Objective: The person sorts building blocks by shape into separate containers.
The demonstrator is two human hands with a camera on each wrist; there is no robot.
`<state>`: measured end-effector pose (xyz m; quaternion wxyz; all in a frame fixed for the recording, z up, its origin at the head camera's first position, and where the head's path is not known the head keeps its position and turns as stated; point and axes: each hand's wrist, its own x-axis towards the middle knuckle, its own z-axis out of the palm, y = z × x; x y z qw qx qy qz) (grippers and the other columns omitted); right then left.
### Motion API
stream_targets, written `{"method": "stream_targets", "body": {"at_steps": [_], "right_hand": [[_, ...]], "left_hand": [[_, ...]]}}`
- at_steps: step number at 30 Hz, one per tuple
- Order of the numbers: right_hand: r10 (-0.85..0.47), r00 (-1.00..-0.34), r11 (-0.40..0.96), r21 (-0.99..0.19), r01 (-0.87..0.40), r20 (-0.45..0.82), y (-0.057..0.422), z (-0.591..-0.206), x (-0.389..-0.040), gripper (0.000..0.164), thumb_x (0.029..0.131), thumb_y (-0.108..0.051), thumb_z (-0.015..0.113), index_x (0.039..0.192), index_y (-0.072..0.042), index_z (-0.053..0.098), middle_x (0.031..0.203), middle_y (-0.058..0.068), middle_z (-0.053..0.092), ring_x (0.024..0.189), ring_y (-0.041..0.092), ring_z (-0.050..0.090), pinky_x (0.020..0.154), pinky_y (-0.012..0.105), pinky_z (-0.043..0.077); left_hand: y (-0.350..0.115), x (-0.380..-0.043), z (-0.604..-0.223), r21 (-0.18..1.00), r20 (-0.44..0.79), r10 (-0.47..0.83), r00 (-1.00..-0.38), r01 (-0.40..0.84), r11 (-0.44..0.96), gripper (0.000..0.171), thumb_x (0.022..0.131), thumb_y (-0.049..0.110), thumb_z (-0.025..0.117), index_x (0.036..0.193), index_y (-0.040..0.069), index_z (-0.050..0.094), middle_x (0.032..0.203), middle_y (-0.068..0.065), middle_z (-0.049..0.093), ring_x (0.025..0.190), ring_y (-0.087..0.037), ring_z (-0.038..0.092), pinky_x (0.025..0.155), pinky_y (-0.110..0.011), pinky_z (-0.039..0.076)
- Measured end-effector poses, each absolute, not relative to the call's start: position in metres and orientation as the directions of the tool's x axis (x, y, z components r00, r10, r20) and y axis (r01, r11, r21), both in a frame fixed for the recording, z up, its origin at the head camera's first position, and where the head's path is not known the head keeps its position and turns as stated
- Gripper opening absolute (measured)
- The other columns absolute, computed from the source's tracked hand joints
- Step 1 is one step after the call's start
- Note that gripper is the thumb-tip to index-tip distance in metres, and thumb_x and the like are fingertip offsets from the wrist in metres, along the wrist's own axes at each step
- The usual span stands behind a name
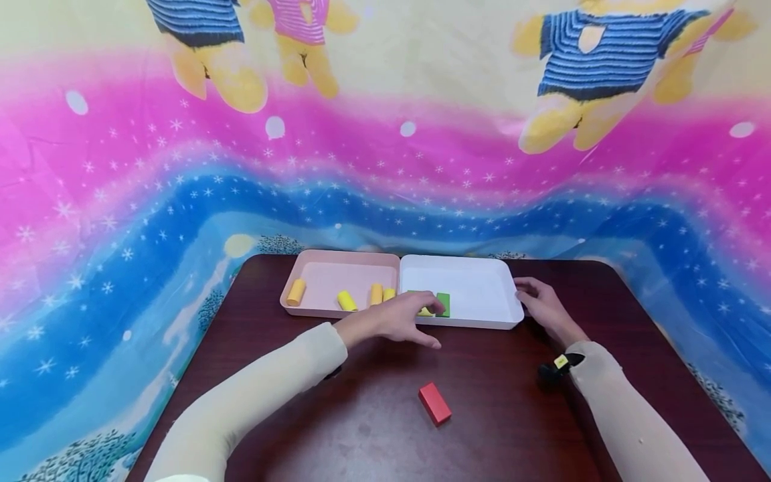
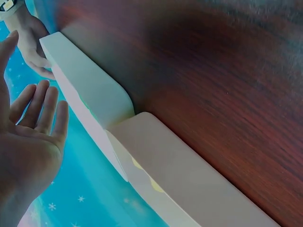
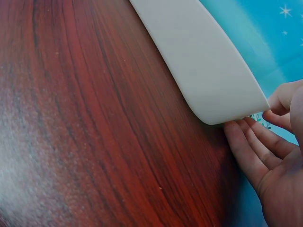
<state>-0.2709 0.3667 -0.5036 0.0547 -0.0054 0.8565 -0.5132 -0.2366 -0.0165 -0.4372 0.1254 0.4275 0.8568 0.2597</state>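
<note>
My left hand (image 1: 400, 318) is over the near left part of the white tray (image 1: 476, 284), fingers loosely bent and thumb spread. In the left wrist view its palm faces the camera with nothing in it. Under and beside its fingers lie a green block (image 1: 444, 304), a second green piece and a yellow piece, partly hidden. At the tray's right end, my right hand (image 1: 545, 309) holds the rim, thumb side at the edge and the other fingers along the outer wall. A red rectangular block (image 1: 435, 404) lies on the table nearer to me.
Left of the white tray, side against side, sits a pink tray (image 1: 343, 268). Inside are orange cylinders (image 1: 296, 292) and yellow cylinders (image 1: 347, 300). Both stand at the back of the dark wooden table (image 1: 337, 428), before a patterned cloth (image 1: 385, 214).
</note>
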Motion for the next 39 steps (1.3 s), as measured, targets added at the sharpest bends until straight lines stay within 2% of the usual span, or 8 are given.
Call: {"method": "stream_targets", "body": {"at_steps": [5, 12, 18, 23, 33, 39], "right_hand": [[-0.063, -0.993, 0.485, -0.873, 0.053, -0.096, 0.366, -0.502, -0.271, 0.050, 0.115, -0.021, 0.045, 0.161, -0.001, 0.038, 0.151, 0.030, 0.047, 0.132, 0.043, 0.054, 0.090, 0.035, 0.059], [-0.062, -0.993, 0.490, -0.870, 0.057, -0.100, 0.365, -0.501, -0.271, 0.051, 0.115, -0.022, 0.045, 0.161, -0.002, 0.038, 0.152, 0.029, 0.047, 0.132, 0.043, 0.054, 0.093, 0.039, 0.058], [-0.059, -0.993, 0.492, -0.869, 0.056, -0.098, 0.365, -0.502, -0.271, 0.050, 0.115, -0.021, 0.045, 0.161, -0.002, 0.038, 0.152, 0.029, 0.047, 0.132, 0.042, 0.054, 0.095, 0.041, 0.058], [-0.055, -0.993, 0.494, -0.867, 0.065, -0.106, 0.367, -0.504, -0.272, 0.050, 0.115, -0.021, 0.045, 0.161, -0.003, 0.039, 0.151, 0.028, 0.048, 0.130, 0.042, 0.054, 0.092, 0.039, 0.060], [-0.056, -0.993, 0.487, -0.871, 0.067, -0.107, 0.368, -0.505, -0.272, 0.050, 0.115, -0.020, 0.045, 0.161, -0.003, 0.039, 0.151, 0.029, 0.048, 0.130, 0.042, 0.055, 0.089, 0.035, 0.061], [-0.050, -0.994, 0.481, -0.875, 0.061, -0.097, 0.367, -0.505, -0.272, 0.049, 0.115, -0.020, 0.046, 0.160, -0.001, 0.040, 0.150, 0.029, 0.049, 0.128, 0.042, 0.055, 0.089, 0.033, 0.060]], "left_hand": [[-0.018, -0.228, -0.437, 0.567, 0.017, 0.823, -0.568, 0.683, 0.460, 0.073, 0.086, 0.052, 0.086, 0.142, 0.011, 0.063, 0.135, -0.002, 0.066, 0.126, -0.012, 0.059, 0.107, -0.024, 0.048], [-0.021, -0.211, -0.434, 0.593, -0.017, 0.844, -0.536, 0.674, 0.440, 0.073, 0.085, 0.051, 0.086, 0.143, 0.014, 0.062, 0.137, -0.002, 0.065, 0.127, -0.020, 0.060, 0.105, -0.027, 0.052], [-0.024, -0.198, -0.432, 0.599, -0.015, 0.857, -0.514, 0.682, 0.420, 0.070, 0.085, 0.051, 0.087, 0.141, 0.016, 0.063, 0.136, 0.002, 0.065, 0.126, -0.018, 0.061, 0.104, -0.025, 0.051], [-0.027, -0.190, -0.437, 0.604, -0.021, 0.873, -0.488, 0.689, 0.400, 0.071, 0.084, 0.053, 0.087, 0.141, 0.017, 0.063, 0.134, 0.007, 0.064, 0.126, -0.017, 0.059, 0.105, -0.027, 0.051], [-0.029, -0.180, -0.449, 0.591, -0.052, 0.906, -0.421, 0.718, 0.368, 0.068, 0.085, 0.054, 0.086, 0.138, 0.018, 0.065, 0.132, 0.012, 0.064, 0.121, -0.012, 0.060, 0.102, -0.018, 0.047], [-0.028, -0.175, -0.456, 0.595, -0.054, 0.925, -0.376, 0.732, 0.332, 0.064, 0.086, 0.051, 0.087, 0.135, 0.017, 0.065, 0.128, 0.010, 0.066, 0.115, -0.009, 0.062, 0.100, -0.016, 0.047]]}}
